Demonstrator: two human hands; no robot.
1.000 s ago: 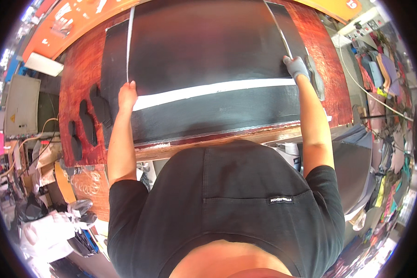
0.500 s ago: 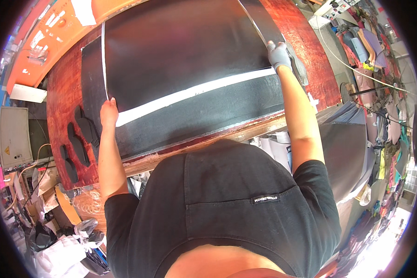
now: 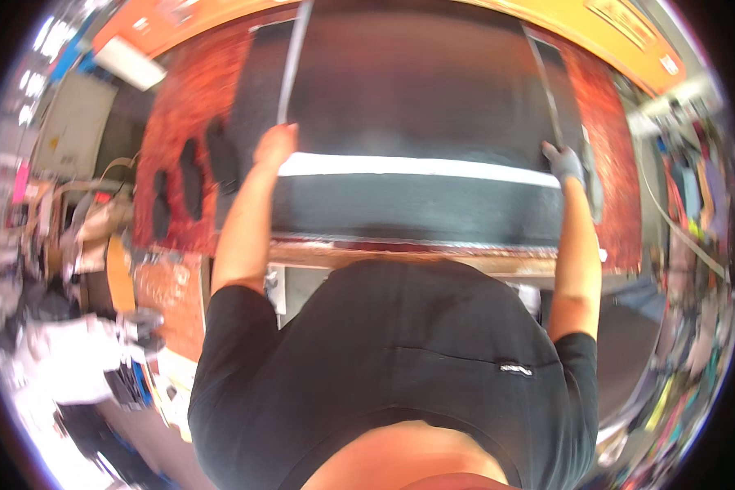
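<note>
A large, smooth black sheet (image 3: pixel 416 90) with white along its sides and near edge lies over a black mat or board (image 3: pixel 416 208). My bare left hand (image 3: pixel 276 145) is closed on the sheet's near left corner. At the near right corner my right hand (image 3: pixel 565 164), in a grey glove with bare fingertips, grips the sheet's edge. Both arms reach forward, spread about as wide as the sheet. A broad white strip (image 3: pixel 425 167) runs between the hands. Motion blur hides the exact finger positions.
Under the mat is a worn red tabletop (image 3: pixel 616 155). Several dark sole-shaped pieces (image 3: pixel 191 180) lie left of my left forearm, and a grey piece (image 3: pixel 594 189) lies beside my right hand. An orange machine (image 3: pixel 539 12) stands along the far side. Bags and scraps clutter the lower left.
The view has swung, so the table now sits squarer and the orange machine spans the far side. Both hands still hold the sheet's near corners.
</note>
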